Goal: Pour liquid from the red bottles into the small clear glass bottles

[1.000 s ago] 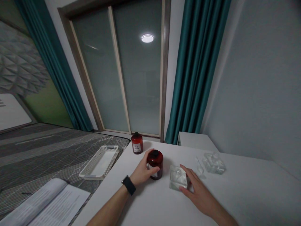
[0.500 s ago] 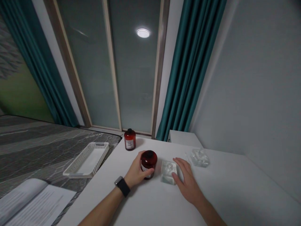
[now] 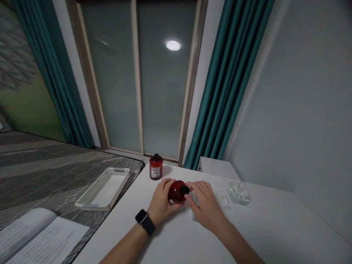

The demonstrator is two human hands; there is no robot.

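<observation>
A dark red bottle [image 3: 176, 192] is tipped towards the right above the white table, with my left hand [image 3: 162, 203] wrapped round its body. My right hand [image 3: 205, 205] has its thumb and fingers closed at the bottle's black cap [image 3: 184, 190]. Below my right hand, a clear square glass container [image 3: 194, 217] is mostly hidden. Another red bottle [image 3: 156, 169] with a white label and black cap stands upright further back. Right of my right hand lies a small clear object [image 3: 225, 200], too blurred to name.
Crumpled clear plastic [image 3: 239, 193] lies on the right of the white table [image 3: 170, 242]. To the left, a white perforated basket [image 3: 103, 190] and an open book [image 3: 41, 236] rest on a grey patterned surface. A white cabinet [image 3: 218, 168] stands behind the table.
My left hand has tipped the bottle towards the right. My right hand has left the glass container's side and closed on the bottle's cap. The view has shifted slightly.
</observation>
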